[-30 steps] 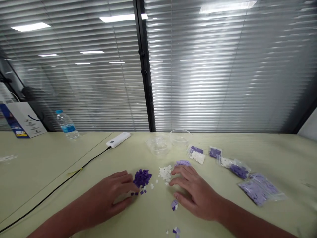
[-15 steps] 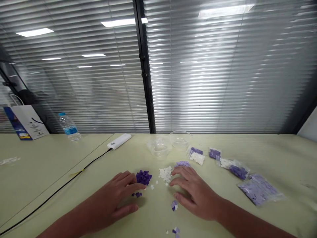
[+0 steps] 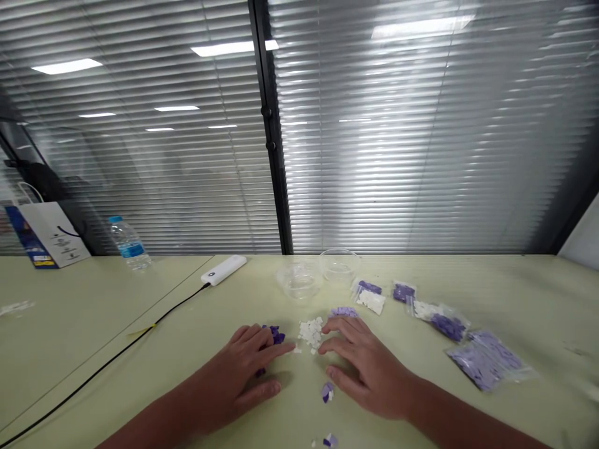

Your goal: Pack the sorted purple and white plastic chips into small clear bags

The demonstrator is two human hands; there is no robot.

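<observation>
From here I see the left hand lying flat, fingers slightly apart, partly covering dark purple tiles near the tabletop's front edge. The right hand, fingers spread and holding nothing, rests just beside white tiles, with pale purple tiles near its fingertips. Plastic bags of tiles lie toward the right edge

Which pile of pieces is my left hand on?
The dark purple pile, partly under your left hand; the white pile lies between your hands, and the pale purple one beyond your right hand.
</observation>
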